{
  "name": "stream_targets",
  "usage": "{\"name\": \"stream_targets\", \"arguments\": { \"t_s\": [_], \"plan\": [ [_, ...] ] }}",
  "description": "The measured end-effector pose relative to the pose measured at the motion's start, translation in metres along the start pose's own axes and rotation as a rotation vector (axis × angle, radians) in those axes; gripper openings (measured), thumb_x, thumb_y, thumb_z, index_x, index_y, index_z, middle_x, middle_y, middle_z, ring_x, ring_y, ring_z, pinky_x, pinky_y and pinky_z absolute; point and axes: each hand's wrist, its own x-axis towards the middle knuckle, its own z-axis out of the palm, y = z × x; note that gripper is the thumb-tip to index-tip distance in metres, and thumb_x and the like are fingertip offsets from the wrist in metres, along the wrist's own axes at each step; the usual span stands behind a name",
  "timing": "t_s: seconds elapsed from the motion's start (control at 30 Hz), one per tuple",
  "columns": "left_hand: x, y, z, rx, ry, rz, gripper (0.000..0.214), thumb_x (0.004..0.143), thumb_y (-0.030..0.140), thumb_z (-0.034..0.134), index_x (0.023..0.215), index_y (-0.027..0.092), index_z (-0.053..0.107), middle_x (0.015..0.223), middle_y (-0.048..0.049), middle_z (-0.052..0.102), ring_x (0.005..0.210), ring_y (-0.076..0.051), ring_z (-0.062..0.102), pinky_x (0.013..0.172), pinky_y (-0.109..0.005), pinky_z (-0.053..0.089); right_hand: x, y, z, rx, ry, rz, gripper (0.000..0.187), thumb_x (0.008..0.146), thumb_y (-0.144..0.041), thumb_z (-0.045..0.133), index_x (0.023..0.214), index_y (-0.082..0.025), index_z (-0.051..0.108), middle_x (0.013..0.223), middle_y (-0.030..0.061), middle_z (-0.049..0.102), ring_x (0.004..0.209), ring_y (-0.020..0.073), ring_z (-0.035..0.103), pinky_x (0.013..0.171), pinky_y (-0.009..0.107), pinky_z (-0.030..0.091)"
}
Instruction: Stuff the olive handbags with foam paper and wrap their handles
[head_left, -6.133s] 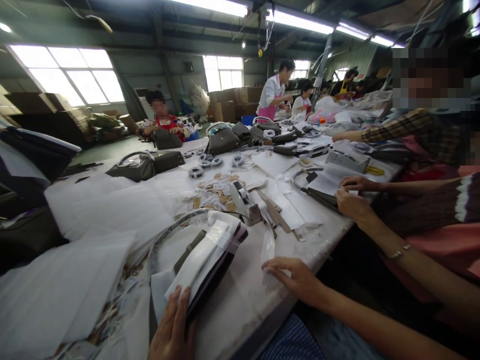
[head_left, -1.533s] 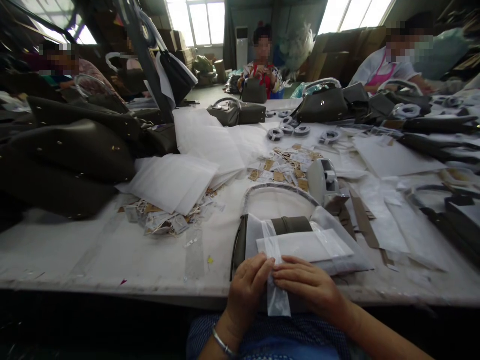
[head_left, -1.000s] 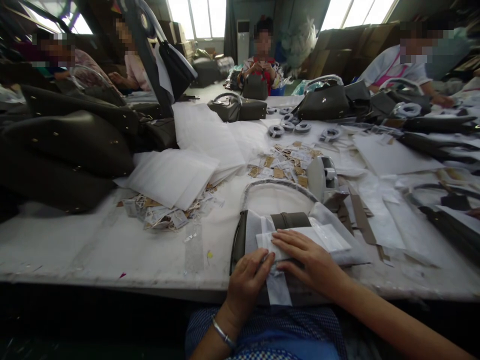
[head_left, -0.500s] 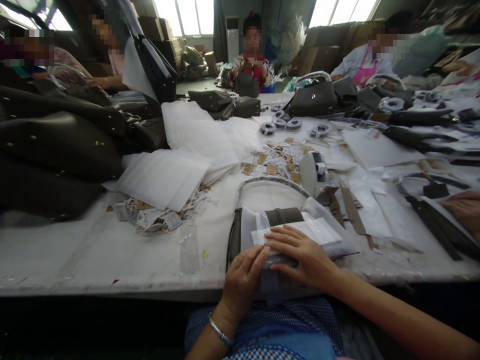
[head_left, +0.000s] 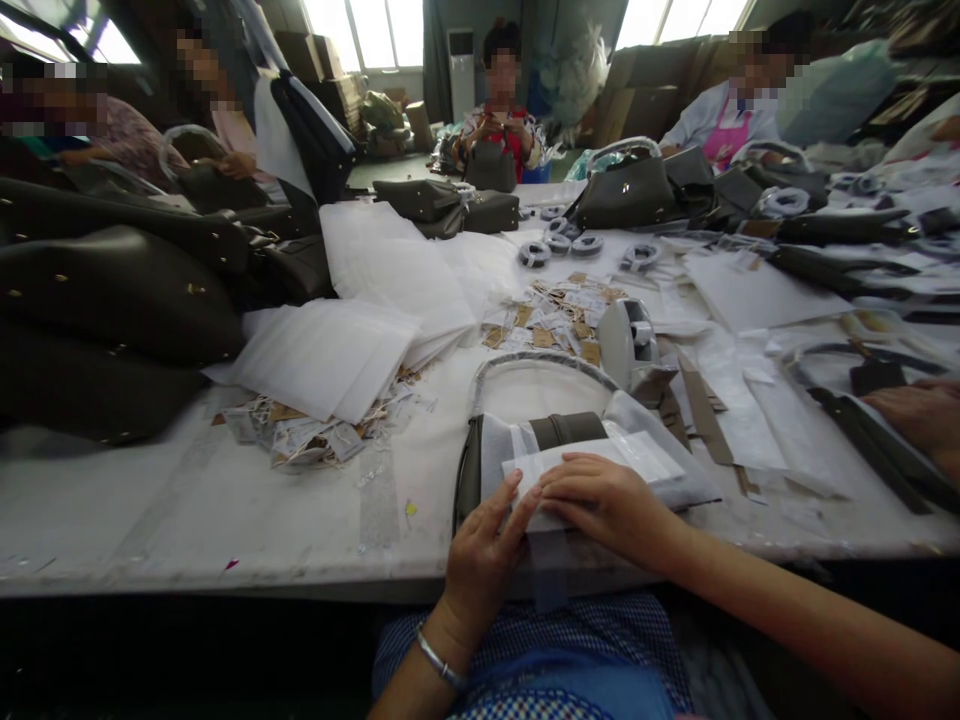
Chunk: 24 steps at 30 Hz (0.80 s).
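Observation:
A dark olive handbag (head_left: 568, 429) lies on the table in front of me, partly covered by white padded wrap (head_left: 493, 447). Its arched handle (head_left: 544, 358) is covered in clear plastic. Across the bag rests a flat white packet (head_left: 641, 455). My left hand (head_left: 486, 545) touches the packet's near left corner, index finger stretched out and apart from the others. My right hand (head_left: 604, 508) has its fingers together and bent at the near edge, its fingertips meeting the left ones; what they pinch is hidden. A clear strip (head_left: 549, 572) hangs below the hands over the table edge.
A tape dispenser (head_left: 628, 345) stands just behind the bag. Tag piles (head_left: 315, 437) and white foam sheets (head_left: 322, 350) lie left, dark bags (head_left: 112, 300) beyond them. At right, a co-worker's hand (head_left: 919, 415) is on another bag. Several people sit around the table.
My right hand's fingers have drawn in from lying flat over the packet to bent at its near edge. The left fingers have spread and lifted slightly. The bag stays in place.

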Motion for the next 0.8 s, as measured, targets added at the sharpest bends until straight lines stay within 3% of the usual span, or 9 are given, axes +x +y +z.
{"name": "stream_targets", "arguments": {
  "t_s": [0.17,0.3,0.43,0.7,0.8],
  "plan": [
    [0.0,0.0,0.0,0.0,0.028,0.018,0.042,0.096,0.015,0.053,0.138,0.019,0.053,0.139,-0.0146,0.057,0.124,-0.022,0.06,0.1,-0.031,0.054,0.01,0.001,-0.009,-0.026,0.065,0.123,0.011,0.094,-0.023,0.061,0.096,-0.021,0.072,0.09,0.0011,0.077,0.081,0.0157,0.072,0.075,0.025,0.055],
    [0.001,0.0,-0.001,0.006,0.036,0.013,0.041,0.095,0.012,0.053,0.135,0.02,0.054,0.139,-0.0153,0.058,0.118,-0.02,0.064,0.096,-0.03,0.056,0.022,0.005,-0.016,-0.221,0.216,-0.016,0.01,0.094,-0.021,0.061,0.098,-0.021,0.07,0.09,0.0019,0.077,0.079,0.0168,0.073,0.072,0.027,0.055],
    [0.001,0.0,0.0,0.001,0.045,0.015,0.038,0.097,0.014,0.052,0.134,0.021,0.055,0.138,-0.0164,0.058,0.115,-0.02,0.065,0.094,-0.03,0.057,0.031,0.003,-0.023,-0.326,0.341,-0.15,0.01,0.093,-0.016,0.062,0.099,-0.02,0.068,0.092,0.0018,0.077,0.081,0.0159,0.072,0.085,0.03,0.054],
    [-0.004,-0.002,0.006,-0.048,0.11,0.018,0.039,0.098,0.023,0.053,0.137,0.022,0.054,0.146,-0.0165,0.05,0.116,-0.02,0.065,0.092,-0.029,0.057,-0.004,-0.013,-0.001,-0.383,0.222,-0.288,0.016,0.099,-0.014,0.051,0.104,-0.016,0.065,0.103,0.0049,0.077,0.097,0.0173,0.072,0.099,0.038,0.051],
    [-0.003,-0.003,0.005,-0.024,0.077,0.045,0.042,0.098,0.02,0.053,0.14,0.021,0.051,0.145,-0.0159,0.052,0.12,-0.022,0.062,0.094,-0.032,0.056,-0.018,-0.014,0.008,-0.398,0.224,-0.304,0.02,0.1,-0.013,0.047,0.105,-0.014,0.066,0.104,0.0055,0.077,0.098,0.0176,0.072,0.1,0.039,0.052]
  ]
}}
